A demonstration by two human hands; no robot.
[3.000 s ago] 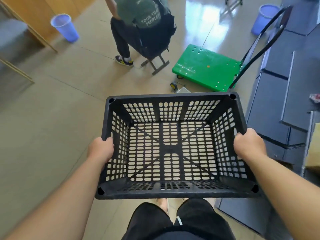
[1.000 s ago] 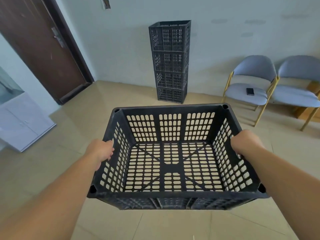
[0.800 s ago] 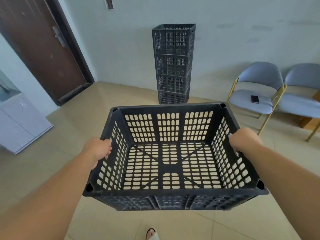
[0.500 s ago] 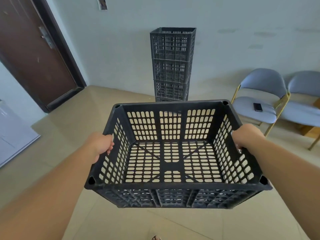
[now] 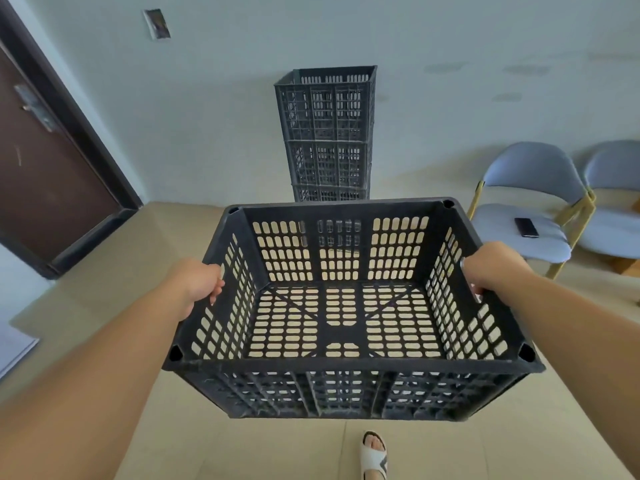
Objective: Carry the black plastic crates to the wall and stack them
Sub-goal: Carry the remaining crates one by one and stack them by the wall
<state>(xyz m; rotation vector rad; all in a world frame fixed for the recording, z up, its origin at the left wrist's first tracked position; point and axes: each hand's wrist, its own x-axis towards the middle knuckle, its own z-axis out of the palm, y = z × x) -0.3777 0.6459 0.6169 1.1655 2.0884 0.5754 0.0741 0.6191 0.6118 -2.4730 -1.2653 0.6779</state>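
Left hand (image 5: 199,284) grips the left rim of a black perforated plastic crate (image 5: 346,313), fingers curled over the edge; right hand (image 5: 491,268) grips the right rim likewise. Crate held level, clear of the beige tiled floor (image 5: 104,271). Stack of black plastic crates (image 5: 327,133) stands against the pale wall (image 5: 450,46) straight ahead. Dark phone (image 5: 526,227) lies on a grey padded chair (image 5: 530,209) at right.

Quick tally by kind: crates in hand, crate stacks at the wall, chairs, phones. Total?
Black crate in hand: 1
Crate stack at the wall: 1 (base hidden)
Grey chairs: 2
Phone on the nearer chair's seat: 1
Total: 5
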